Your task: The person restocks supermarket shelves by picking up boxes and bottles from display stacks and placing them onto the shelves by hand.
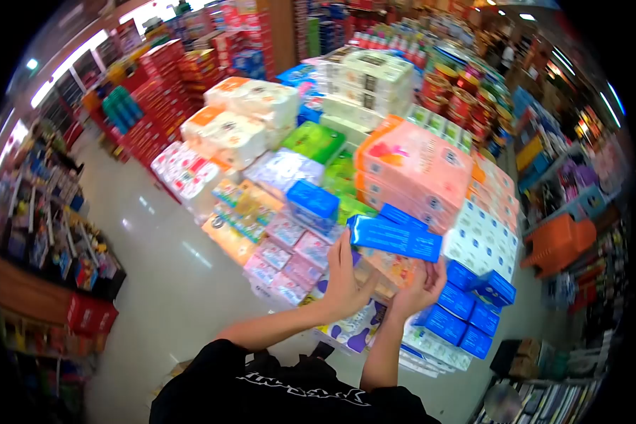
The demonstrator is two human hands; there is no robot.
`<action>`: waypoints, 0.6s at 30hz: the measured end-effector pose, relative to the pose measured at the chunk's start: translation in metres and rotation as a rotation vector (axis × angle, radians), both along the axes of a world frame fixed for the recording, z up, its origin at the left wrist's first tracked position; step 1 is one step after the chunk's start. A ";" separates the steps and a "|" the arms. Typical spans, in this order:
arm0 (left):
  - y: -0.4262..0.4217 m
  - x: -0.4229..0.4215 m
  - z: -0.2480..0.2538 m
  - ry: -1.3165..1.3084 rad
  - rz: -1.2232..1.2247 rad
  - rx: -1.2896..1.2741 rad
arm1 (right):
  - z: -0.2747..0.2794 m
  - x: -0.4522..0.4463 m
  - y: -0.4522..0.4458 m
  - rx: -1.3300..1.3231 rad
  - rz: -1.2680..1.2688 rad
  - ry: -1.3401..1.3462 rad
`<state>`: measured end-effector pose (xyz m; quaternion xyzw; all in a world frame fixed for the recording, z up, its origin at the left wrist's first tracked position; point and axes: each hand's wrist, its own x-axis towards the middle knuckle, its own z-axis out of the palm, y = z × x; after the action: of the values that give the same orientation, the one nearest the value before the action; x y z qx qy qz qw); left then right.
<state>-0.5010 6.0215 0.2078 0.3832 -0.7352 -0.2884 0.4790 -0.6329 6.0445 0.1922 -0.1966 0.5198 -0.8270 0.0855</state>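
Observation:
A long blue box [396, 239] with white print is held between my two hands above the stacked goods. My left hand [348, 281] grips its left end, with fingers up along the edge. My right hand [422, 288] has hold of the lower right corner. Just behind it lies another blue box [403, 216], partly covered by the held one. Several similar blue boxes [445, 324] are grouped to the right of my right hand. Pink packs [287, 258] lie left of my left hand, and a single blue pack [312, 203] sits farther back.
A large pink-orange tissue bundle [413, 166] stands beyond the held box. White-and-orange paper packs [226, 134] and pale cartons [371, 78] rise at the back. Red boxes [155, 106] are stacked at far left, past the tiled floor [148, 247]. An orange stool [560, 244] is at right.

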 end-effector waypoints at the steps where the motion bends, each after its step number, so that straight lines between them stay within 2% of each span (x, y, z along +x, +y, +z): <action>1: 0.011 0.023 0.011 0.023 -0.001 -0.036 | 0.013 0.020 0.005 -0.046 0.012 0.003; 7: 0.054 0.194 0.054 0.119 0.252 -0.173 | 0.068 0.190 0.028 -0.186 0.273 0.137; 11: 0.079 0.327 0.050 0.180 0.423 -0.229 | 0.060 0.312 0.040 -0.246 0.506 0.178; 15: 0.103 0.444 0.037 0.389 0.656 -0.228 | 0.055 0.436 0.044 -0.229 0.732 0.274; 18: 0.122 0.517 0.037 0.459 0.818 -0.249 | 0.053 0.518 0.043 -0.242 0.961 0.195</action>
<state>0.0161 6.1432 0.2445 0.5071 -0.4286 -0.0636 0.7451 -0.1147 6.0876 0.2455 -0.4984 0.2766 -0.7262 0.3843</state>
